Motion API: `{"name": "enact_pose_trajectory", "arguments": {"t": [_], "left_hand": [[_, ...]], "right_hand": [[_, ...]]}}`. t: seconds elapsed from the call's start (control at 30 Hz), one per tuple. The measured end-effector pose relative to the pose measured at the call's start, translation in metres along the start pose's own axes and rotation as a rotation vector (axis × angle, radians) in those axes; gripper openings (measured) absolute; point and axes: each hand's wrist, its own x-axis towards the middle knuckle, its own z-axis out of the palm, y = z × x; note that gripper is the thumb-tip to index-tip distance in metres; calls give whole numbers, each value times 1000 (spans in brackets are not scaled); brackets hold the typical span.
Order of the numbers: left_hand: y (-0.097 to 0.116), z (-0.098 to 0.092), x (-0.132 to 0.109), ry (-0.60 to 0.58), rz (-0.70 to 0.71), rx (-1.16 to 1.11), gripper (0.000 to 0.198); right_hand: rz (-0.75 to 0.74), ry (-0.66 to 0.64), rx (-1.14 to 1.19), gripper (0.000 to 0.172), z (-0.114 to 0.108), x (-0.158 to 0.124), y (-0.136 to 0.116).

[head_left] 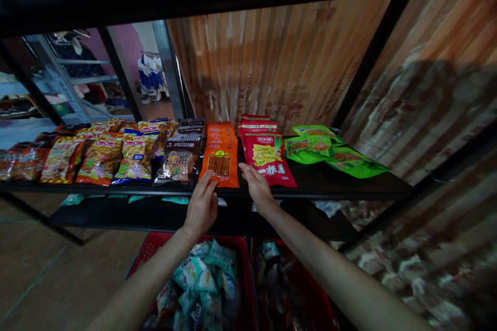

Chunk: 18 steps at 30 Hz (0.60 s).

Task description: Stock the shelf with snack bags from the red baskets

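Observation:
A row of orange snack packets [221, 155] lies overlapped from front to back on the black shelf [310, 181]. My left hand [202, 204] is at the lower left edge of the front orange packet, fingertips against it and not wrapped round it. My right hand [256, 186] is at the lower left of the front red snack packet [267, 155], its fingers stretched out towards the gap beside the orange row. It grips nothing that I can see. Left of the orange row are dark potato-chip bags [177, 160].
Yellow noodle-snack bags [101, 158] fill the shelf's left, green packets [337, 150] its right end. Beneath are a lower shelf [116, 217] and red baskets [245, 269] holding teal-and-white packets [198, 274]. Black posts [373, 57] and a curtain [272, 62] stand behind.

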Motion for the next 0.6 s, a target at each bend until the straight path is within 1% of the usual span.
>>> {"name": "enact_pose_trajectory", "arguments": {"t": [0.07, 0.17, 0.27, 0.33, 0.4, 0.6], "left_hand": [[4, 9, 6, 17, -18, 53, 37], [1, 16, 23, 31, -119, 157, 38], [-3, 22, 38, -18, -211, 232, 40], [-5, 26, 44, -61, -254, 275, 43], [-4, 30, 46, -86, -288, 319, 45], [-5, 41, 40, -108, -329, 382, 47]], "right_hand": [[21, -41, -39, 50, -4, 0, -2], [51, -99, -149, 45, -5, 3, -6], [65, -139, -242, 42, 1, 11, -7], [64, -183, -273, 41, 8, 17, -6], [75, -213, -307, 42, 14, 23, -4], [114, -185, -382, 43, 26, 42, 0]]}}
